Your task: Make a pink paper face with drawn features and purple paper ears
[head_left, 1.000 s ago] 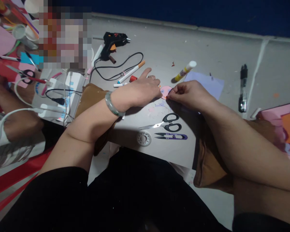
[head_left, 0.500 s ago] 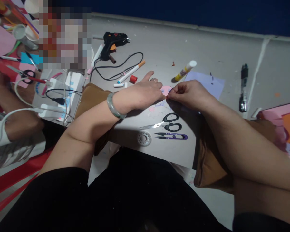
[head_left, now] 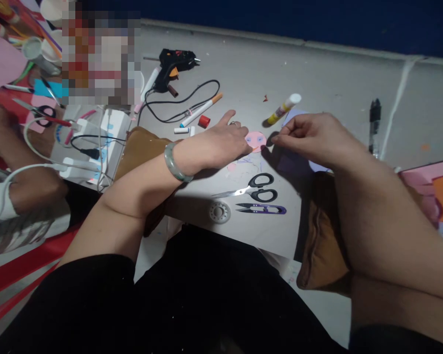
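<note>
A round pink paper face (head_left: 259, 139) with two bluish eyes and an orange-red mouth lies on the table. The fingertips of my left hand (head_left: 225, 143) hold its left edge, with the little finger sticking out. My right hand (head_left: 310, 136) hovers just to its right, thumb and fingers pinched together; anything between them is too small to make out. Beyond stands a tilted-looking yellow glue stick (head_left: 283, 109) with a white cap. Purple paper (head_left: 291, 118) is partly hidden under my right hand. Nearer my body lie black-handled scissors (head_left: 260, 188) and purple thread snips (head_left: 262, 209).
A black glue gun (head_left: 173, 66) and its looping cable lie at the back left, beside a marker (head_left: 201, 110) and a red cap (head_left: 204, 121). A white bobbin (head_left: 219, 212) sits near the front edge. Power strips (head_left: 110, 132) and another person's arm (head_left: 29, 191) are at left.
My right hand has drawn away to the right from the pink face, uncovering its eyes and mouth. My left hand has stayed at the face's left edge.
</note>
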